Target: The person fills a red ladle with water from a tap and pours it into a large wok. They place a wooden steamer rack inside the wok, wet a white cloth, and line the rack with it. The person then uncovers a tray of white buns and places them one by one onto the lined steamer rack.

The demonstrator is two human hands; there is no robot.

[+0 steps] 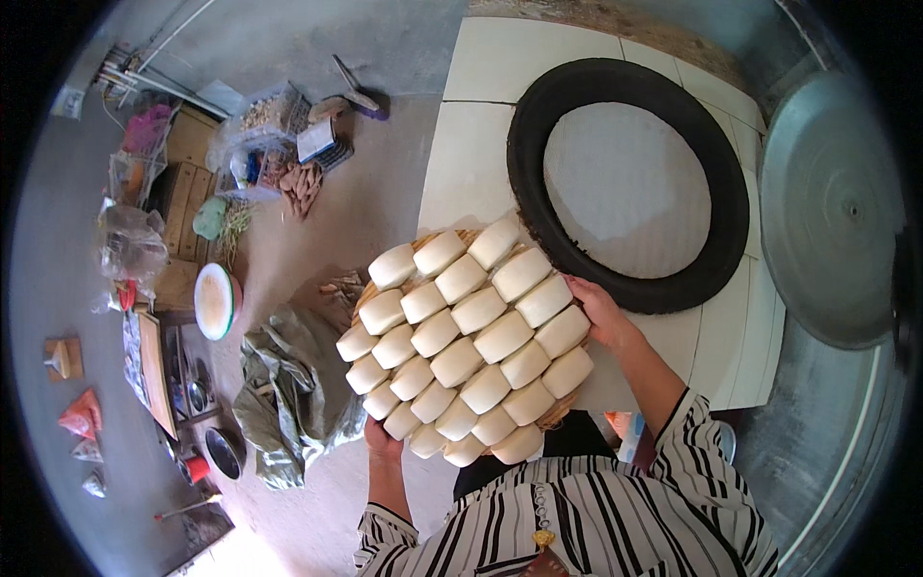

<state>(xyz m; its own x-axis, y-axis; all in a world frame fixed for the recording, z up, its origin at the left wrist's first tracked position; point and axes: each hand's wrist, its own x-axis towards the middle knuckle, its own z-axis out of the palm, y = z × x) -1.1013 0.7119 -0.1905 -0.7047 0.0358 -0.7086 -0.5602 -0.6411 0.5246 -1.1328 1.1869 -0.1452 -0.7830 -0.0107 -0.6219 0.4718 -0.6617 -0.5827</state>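
Note:
Both hands carry a round woven tray [366,294] loaded with rows of pale dough buns [458,362], set close together. My left hand [384,441] grips the tray's lower left edge, its fingers partly hidden beneath. At the right edge, my right hand [593,311] holds the rim, with some fingers out of sight under it. Beyond the tray, a tiled stove top [472,155] carries a thick black ring [530,155] around a white cloth-like round surface [626,189]. The tray's upper right part lies close to the ring; whether they touch cannot be told.
A large round metal lid [829,209] stands against the wall at the right. On the floor to the left are a crumpled grey-green sheet [292,397], a basin [215,301], a black pan [224,453], plastic crates [277,119] and a broom [357,90].

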